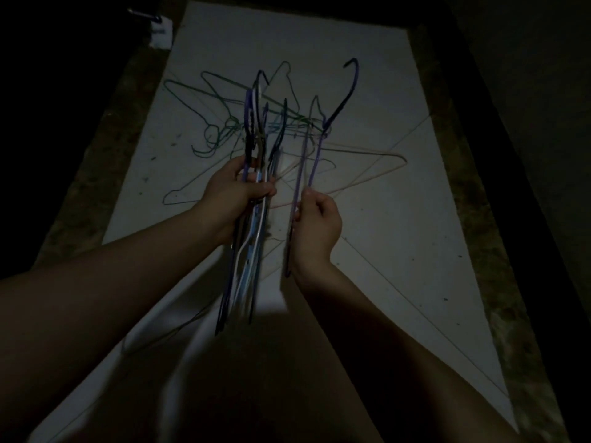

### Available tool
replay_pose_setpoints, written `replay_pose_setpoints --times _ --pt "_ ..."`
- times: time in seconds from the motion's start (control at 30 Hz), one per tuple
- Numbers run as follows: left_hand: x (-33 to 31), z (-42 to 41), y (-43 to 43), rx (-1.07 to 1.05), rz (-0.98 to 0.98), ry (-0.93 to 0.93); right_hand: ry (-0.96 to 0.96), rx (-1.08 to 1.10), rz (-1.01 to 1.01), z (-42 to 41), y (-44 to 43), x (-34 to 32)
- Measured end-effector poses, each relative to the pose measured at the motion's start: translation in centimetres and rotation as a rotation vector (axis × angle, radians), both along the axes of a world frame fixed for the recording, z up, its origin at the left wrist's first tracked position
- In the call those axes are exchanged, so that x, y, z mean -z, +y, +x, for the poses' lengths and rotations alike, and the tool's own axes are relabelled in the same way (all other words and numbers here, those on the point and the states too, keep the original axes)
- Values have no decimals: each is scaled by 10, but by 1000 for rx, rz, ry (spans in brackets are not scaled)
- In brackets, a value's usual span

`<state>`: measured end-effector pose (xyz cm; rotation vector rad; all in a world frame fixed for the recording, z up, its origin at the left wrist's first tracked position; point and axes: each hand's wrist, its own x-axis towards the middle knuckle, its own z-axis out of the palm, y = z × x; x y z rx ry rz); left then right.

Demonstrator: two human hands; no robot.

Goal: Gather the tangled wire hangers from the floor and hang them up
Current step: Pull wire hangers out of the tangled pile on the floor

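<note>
Both hands raised, left hand point(238, 195) fisted around bundled hangers point(252, 225), right hand point(316, 223) pinching purple hanger point(311, 169).

The scene is dim. The left hand point(238, 195) is closed round a bundle of wire hangers point(252, 219), hooks pointing to 12 o'clock. At 3 o'clock from it, the right hand point(316, 225) pinches a purple hanger point(315, 158). Beyond both, more tangled hangers point(224, 123) lie on a white sheet point(399, 235) spread over the floor point(105, 174).
</note>
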<state>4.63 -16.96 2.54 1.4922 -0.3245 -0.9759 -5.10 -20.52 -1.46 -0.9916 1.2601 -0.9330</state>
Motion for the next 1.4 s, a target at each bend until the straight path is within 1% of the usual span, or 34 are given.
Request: replay_pose_setpoints --times 0.13,0.33,0.6,0.77,0.97,1.03,1.1,1.23,1.33,1.4 --pt "-7 6 2 -34 -21 -15 19 -73 -58 9 15 -7" --pt "-7 8 6 -58 -43 -6 49 -257 -156 8 39 -10" --pt "-10 10 8 -73 -71 30 83 -301 -214 11 44 -8" --pt "-6 15 8 -57 3 -15 80 -351 -229 16 45 -3" --pt "6 21 9 -111 86 -89 10 -455 -180 15 44 11" --pt "9 23 9 -117 108 -113 16 -461 -179 14 38 18" --pt "13 25 10 -122 127 -136 57 -418 -163 16 29 29" --pt "19 34 16 -118 156 -152 202 -357 -128 28 0 57" --pt "22 45 23 -106 169 -156 318 -448 -107 39 -28 68" --pt "24 50 27 -95 169 -148 321 -540 -44 50 -44 79"
